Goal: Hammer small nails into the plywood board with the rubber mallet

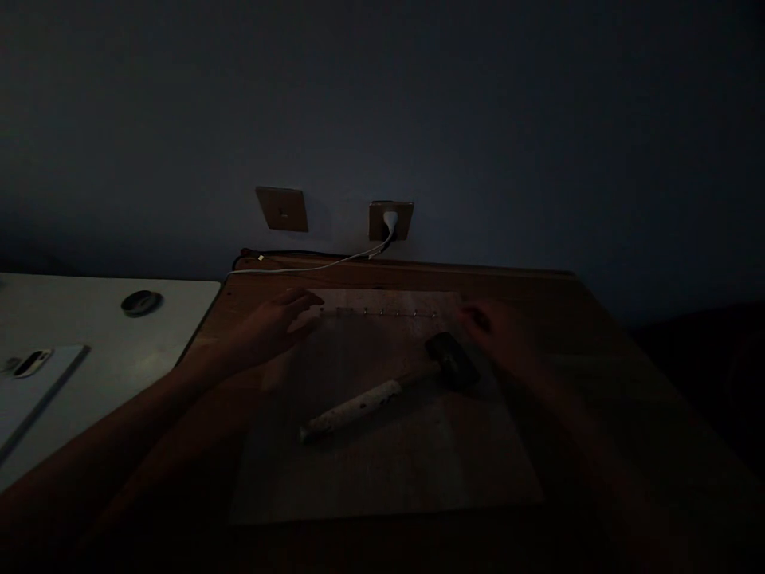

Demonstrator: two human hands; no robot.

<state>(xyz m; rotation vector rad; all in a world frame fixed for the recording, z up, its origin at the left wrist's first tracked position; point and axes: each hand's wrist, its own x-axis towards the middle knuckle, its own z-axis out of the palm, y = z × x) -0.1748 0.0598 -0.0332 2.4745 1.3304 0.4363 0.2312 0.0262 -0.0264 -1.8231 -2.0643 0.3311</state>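
The scene is very dark. A pale flat board (pixel 382 446) lies on a wooden table (pixel 598 375). Along its far edge runs a row of several small nails (pixel 388 313). A mallet (pixel 394 387) with a black head and a light handle lies across the board. My left hand (pixel 275 323) rests flat at the board's far left corner, fingers stretched out toward the nail row. My right hand (pixel 493 327) sits at the far right of the board, just past the mallet head; it is dim and blurred, and its fingers do not show clearly.
A white table (pixel 107 335) adjoins on the left, carrying a small round dark object (pixel 141 302) and a flat pale item (pixel 36 383). On the wall behind are two socket plates (pixel 282 209); a white plug (pixel 390 220) and cable (pixel 299 267) run along the table's back edge.
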